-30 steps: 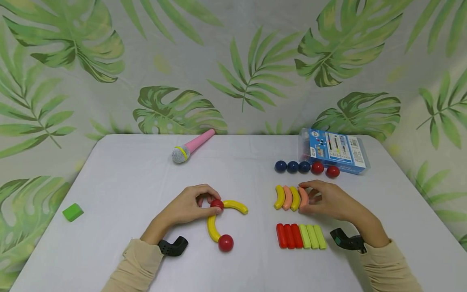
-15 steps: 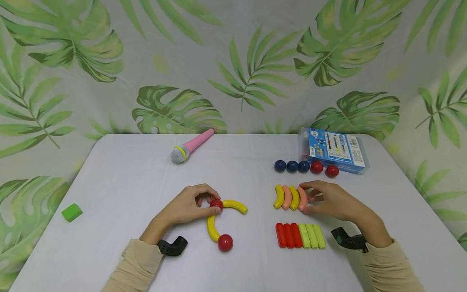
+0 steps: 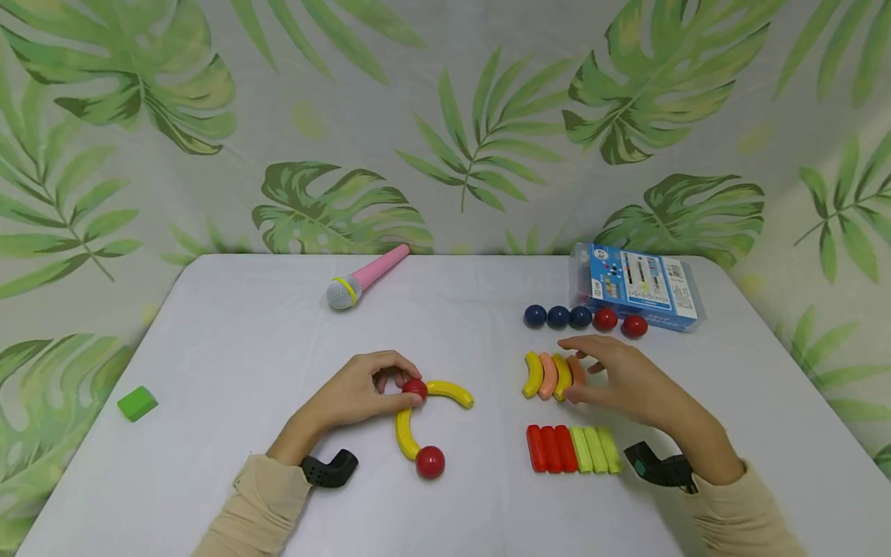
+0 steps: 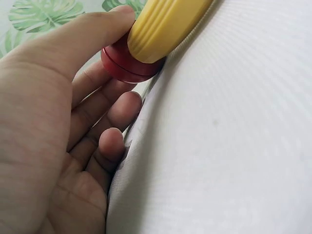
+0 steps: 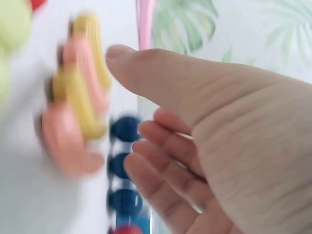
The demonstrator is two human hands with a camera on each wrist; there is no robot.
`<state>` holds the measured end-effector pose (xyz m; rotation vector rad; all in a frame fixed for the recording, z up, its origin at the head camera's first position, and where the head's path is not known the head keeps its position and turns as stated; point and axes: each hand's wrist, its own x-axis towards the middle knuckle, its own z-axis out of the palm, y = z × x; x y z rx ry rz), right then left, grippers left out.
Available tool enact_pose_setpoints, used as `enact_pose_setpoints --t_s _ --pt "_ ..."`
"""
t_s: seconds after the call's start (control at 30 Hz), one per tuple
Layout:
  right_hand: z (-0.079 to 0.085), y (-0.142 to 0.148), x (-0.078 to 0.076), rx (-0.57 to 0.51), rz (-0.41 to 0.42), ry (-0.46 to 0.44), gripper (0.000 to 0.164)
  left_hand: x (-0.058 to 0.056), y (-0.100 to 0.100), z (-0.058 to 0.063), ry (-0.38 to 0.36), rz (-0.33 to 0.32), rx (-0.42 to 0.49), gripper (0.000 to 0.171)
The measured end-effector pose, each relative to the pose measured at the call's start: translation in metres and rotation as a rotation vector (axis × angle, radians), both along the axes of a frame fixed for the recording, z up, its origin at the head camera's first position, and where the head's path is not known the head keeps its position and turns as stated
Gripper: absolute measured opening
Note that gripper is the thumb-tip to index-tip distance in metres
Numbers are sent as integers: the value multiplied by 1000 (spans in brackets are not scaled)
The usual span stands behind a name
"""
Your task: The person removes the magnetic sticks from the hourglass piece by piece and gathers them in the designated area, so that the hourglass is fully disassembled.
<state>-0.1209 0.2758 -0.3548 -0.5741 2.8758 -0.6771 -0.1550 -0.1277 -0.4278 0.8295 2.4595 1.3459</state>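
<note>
Between thumb and fingers, my left hand (image 3: 365, 391) pinches a ridged red ball (image 3: 415, 388). Two yellow curved rods meet that ball: one rod (image 3: 448, 393) points right, the other (image 3: 405, 435) runs down to a second red ball (image 3: 430, 463). In the left wrist view, a ribbed yellow rod (image 4: 163, 29) touches the held ball. My right hand (image 3: 633, 379) hovers with parted fingers over the right end of a row of curved rods, yellow (image 3: 533, 375) and pink (image 3: 548, 377) by turns. The right wrist view, blurred, shows nothing in its grasp; the end pink rod (image 5: 66, 139) lies apart from the fingers.
Red straight rods (image 3: 550, 449) and lime ones (image 3: 595, 450) lie side by side at the front right. Behind are blue balls (image 3: 558, 317), red balls (image 3: 605, 319) and a blue-labelled clear box (image 3: 640, 286). A pink toy microphone (image 3: 369, 277) and green block (image 3: 138, 403) lie left.
My right hand has come away from the end pink rod and now hovers over it, a little to the left. The left hand stays at the red ball.
</note>
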Motion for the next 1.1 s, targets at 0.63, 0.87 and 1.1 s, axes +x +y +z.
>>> enact_pose_setpoints --t_s 0.63,0.87,1.1 --pt "-12 -93 35 32 213 -6 56 3 2 3 -18 -81 -17 30" --pt "-20 -111 45 58 276 -19 57 6 5 5 -23 -120 -35 30" --pt "-26 -119 50 100 288 13 66 7 8 5 -18 -142 -56 31"
